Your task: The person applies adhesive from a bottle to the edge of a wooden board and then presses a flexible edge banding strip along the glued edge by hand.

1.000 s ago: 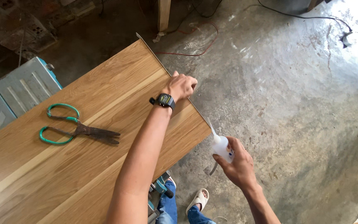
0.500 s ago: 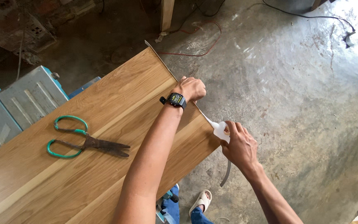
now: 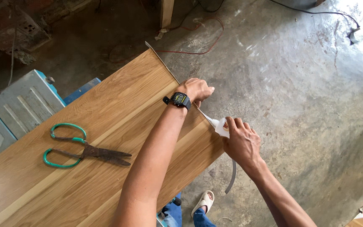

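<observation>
Concrete floor (image 3: 299, 84) under a wood panel (image 3: 106, 138): left hand (image 3: 196, 89) presses edge banding (image 3: 206, 120) down; right hand (image 3: 242, 143) grips a white trimmer (image 3: 220, 126), mid-edge.

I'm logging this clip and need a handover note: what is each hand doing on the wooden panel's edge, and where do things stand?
Left hand: pressing on the long edge of the oak-coloured wooden panel.
Right hand: grip closed on a small white plastic bottle, tip at that edge.
A grey edging strip hangs loose below the right hand.
Green-handled rusty scissors lie untouched on the panel.
Done: strip lies along the edge beyond the left hand.
Left: the dangling end.
</observation>
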